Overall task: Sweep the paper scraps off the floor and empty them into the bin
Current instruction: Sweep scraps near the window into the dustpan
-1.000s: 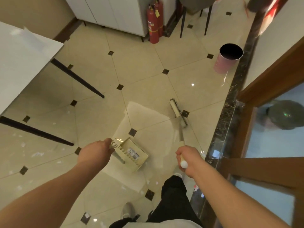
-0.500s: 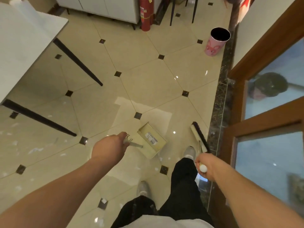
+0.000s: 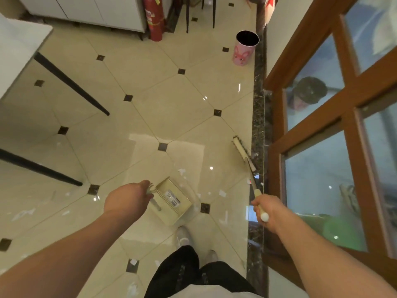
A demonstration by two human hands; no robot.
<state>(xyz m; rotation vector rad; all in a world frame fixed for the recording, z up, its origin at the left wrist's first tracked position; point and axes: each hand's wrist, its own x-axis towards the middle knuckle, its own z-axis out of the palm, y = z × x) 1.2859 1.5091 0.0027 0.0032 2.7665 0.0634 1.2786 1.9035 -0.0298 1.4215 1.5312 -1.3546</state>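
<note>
My left hand (image 3: 126, 201) grips the handle of a cream dustpan (image 3: 175, 202), held above the tiles in front of my feet. My right hand (image 3: 267, 209) is closed on the top of a long broom handle. The broom (image 3: 241, 150) has its cream head down on the floor close to the dark stone strip along the wall. Small white paper scraps (image 3: 182, 171) lie scattered on the tiles around the dustpan, with more scraps at the lower left. The pink bin (image 3: 245, 49) with a rabbit face stands open far ahead, by the wall.
A white table (image 3: 19, 52) with black slanted legs (image 3: 71, 83) fills the left. A red fire extinguisher (image 3: 153, 20) and white cabinets stand at the back. A wooden glazed door (image 3: 335, 130) lines the right side. My shoes (image 3: 183, 236) are just below the dustpan.
The broom head has moved forward and right, toward the dark stone strip. The view has tipped down, so the bin looks farther off. Both hands keep their grips.
</note>
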